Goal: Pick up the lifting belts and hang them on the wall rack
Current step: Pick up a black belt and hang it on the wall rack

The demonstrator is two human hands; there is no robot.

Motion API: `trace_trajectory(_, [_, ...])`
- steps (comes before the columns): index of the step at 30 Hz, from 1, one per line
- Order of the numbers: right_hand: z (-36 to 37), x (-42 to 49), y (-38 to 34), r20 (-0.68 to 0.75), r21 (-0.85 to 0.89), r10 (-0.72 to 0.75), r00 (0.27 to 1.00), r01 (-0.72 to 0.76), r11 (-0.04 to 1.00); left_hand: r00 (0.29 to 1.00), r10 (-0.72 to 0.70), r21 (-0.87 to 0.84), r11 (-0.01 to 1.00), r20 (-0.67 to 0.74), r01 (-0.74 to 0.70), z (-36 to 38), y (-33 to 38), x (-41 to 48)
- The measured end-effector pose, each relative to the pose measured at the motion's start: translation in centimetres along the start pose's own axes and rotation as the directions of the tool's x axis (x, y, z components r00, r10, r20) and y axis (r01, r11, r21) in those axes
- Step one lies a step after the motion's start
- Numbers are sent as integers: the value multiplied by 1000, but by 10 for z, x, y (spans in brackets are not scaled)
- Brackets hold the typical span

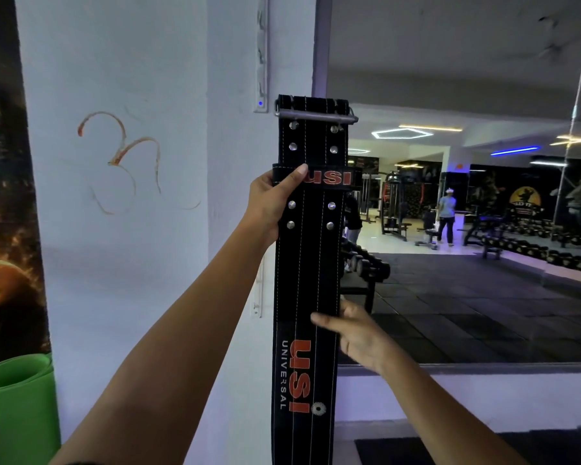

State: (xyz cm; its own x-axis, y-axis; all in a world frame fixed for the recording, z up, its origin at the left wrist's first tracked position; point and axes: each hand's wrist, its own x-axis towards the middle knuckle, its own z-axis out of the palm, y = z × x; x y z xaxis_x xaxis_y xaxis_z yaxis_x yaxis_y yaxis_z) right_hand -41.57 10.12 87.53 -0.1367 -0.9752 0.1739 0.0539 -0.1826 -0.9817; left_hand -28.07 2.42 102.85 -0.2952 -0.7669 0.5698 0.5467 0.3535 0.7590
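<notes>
A long black lifting belt [307,273] with red USI lettering and white stitching hangs upright in front of the wall corner, its metal buckle [316,115] at the top. My left hand [272,203] grips the belt's left edge at the loop, thumb across the front. Lower down, my right hand [356,333] touches the belt's right edge with fingers spread, thumb on the front face. A white wall rack [261,55] with hooks runs vertically up the wall just above and left of the buckle.
A large mirror [467,196] to the right reflects the gym floor, dumbbell racks, machines and a standing person. A green rolled mat [14,397] stands at the lower left beside a dark poster. White wall fills the middle left.
</notes>
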Motion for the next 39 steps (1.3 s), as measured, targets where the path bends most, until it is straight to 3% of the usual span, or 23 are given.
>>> trace_trajectory(4, [3,9,-18,-23,113,-92,995,94,989,1000,8,-10,1000,5,-8,3,2,-4])
trace_trajectory(8, [0,-5,23,7,-75,96,995,-95,993,1000,-1,-1,1000,-3,1,0,4,-6])
trace_trajectory(11, [-4,-8,39,5,-80,135,991,-134,988,1000,-3,-5,1000,-12,3,-4,3,-6])
trace_trajectory(17, [-1,12,-12,-35,86,-51,998,54,995,1000,8,34,999,-12,-7,-7,2,-8])
trace_trajectory(21, [9,30,-62,-137,72,-183,974,194,978,1000,4,37,999,1,-4,-10,-5,-11])
trace_trajectory(26, [22,35,-101,-128,14,-286,949,291,957,1000,10,21,1000,-10,-10,-15,-7,-11])
trace_trajectory(28, [27,38,-121,-188,-12,-333,924,337,941,1000,-1,17,1000,5,1,-17,-10,-12])
trace_trajectory(34, [38,50,-153,-284,-31,-377,881,385,922,997,-42,72,997,63,38,-30,-12,-11])
trace_trajectory(37, [45,54,-144,-325,-47,-400,857,408,912,996,43,23,999,74,-45,-41,6,4])
trace_trajectory(39, [47,57,-137,-303,-28,-391,869,402,915,984,147,170,972,101,-163,-47,20,11])
